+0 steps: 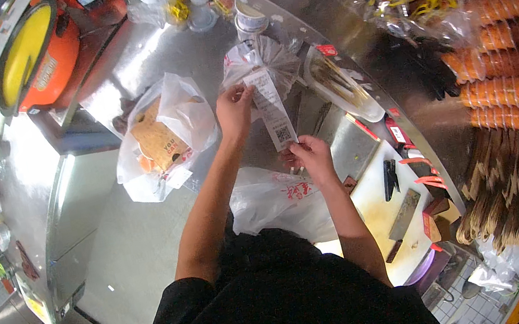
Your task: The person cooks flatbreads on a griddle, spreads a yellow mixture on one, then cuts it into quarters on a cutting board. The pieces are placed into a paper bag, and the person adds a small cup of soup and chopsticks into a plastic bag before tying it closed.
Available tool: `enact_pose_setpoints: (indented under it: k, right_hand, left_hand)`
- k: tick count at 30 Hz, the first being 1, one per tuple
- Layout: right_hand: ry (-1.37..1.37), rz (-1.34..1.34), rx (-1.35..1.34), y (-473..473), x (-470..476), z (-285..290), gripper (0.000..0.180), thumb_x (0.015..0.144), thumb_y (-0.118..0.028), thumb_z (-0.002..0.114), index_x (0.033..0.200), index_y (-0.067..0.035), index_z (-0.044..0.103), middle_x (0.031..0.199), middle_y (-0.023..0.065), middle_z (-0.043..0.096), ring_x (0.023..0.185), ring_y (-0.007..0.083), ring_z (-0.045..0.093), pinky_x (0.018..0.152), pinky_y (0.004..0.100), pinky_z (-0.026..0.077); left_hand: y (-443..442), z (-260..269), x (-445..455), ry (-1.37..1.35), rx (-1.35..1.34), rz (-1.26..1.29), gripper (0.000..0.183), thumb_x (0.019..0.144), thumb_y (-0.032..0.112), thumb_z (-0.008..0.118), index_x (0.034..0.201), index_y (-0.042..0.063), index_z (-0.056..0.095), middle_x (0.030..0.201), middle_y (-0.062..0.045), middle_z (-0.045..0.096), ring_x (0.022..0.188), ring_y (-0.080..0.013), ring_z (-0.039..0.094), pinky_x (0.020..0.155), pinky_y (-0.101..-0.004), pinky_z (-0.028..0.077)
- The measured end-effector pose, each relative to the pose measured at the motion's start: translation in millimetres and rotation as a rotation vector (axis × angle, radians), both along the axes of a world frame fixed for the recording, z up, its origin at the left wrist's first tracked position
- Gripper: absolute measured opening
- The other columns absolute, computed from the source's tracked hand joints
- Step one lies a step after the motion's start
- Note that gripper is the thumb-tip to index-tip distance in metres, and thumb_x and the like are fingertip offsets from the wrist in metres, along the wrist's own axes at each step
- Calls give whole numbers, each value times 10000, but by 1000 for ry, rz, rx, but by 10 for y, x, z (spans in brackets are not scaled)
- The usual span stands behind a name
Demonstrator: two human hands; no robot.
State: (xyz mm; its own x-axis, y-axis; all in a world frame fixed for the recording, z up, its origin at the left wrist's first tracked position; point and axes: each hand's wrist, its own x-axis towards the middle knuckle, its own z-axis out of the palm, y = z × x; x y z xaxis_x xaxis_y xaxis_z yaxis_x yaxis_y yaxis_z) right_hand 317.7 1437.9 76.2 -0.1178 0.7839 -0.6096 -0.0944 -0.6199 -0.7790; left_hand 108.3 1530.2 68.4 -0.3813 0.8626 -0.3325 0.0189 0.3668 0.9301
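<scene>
A long printed paper receipt (266, 103) with a square code is stretched between my hands. My left hand (234, 114) pinches its upper left edge, while the thumb and fingers of my right hand (313, 155) grip its lower end. Just behind the receipt stands a gathered translucent plastic bag (267, 56), its contents mostly hidden. To the left, an open white plastic bag (191, 85) surrounds a brown paper food package (159, 140). Below my hands lies another white plastic bag (260, 198) with red writing, partly covered by my right forearm.
On the right are a white cutting board (370, 215), a cleaver (404, 214), a black clip (389, 179) and a tray of skewers (342, 82). Wrapped skewered food (504, 85) lines the far right. An orange round appliance (59, 62) stands upper left; stacked tubs (251, 17) stand behind.
</scene>
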Motion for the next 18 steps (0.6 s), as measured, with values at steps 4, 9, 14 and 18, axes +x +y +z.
enact_pose_setpoints:
  k: [4,9,14,18]
  right_hand:
    - [-40,-3,48,-42,-82,-20,167,1027,-72,590,1115,42,674,1004,169,756,877,254,773,728,368,645]
    - [73,-87,68,-131,-79,-278,146,1014,-94,594,1071,10,681,949,144,755,807,235,757,664,355,622]
    - [-595,11,193,-167,-111,-376,134,990,-146,633,992,-21,682,823,114,727,620,203,682,580,357,568]
    - [-582,11,123,-104,-185,396,223,1008,-234,663,949,-22,702,847,121,770,666,194,735,625,347,560]
  left_hand:
    - [31,-127,-53,34,24,-31,333,913,277,787,1040,-30,765,784,-114,733,696,-175,663,688,-346,534]
    - [76,-306,-115,40,43,-59,325,927,266,771,1030,-42,756,789,-111,728,728,-180,684,704,-341,545]
    - [52,-272,-214,-242,24,-151,204,964,132,707,1106,-15,710,900,-52,698,746,-119,617,613,-306,502]
    - [-11,-200,-302,-234,71,-192,229,938,136,710,1117,-7,715,914,-39,700,779,-104,618,654,-295,502]
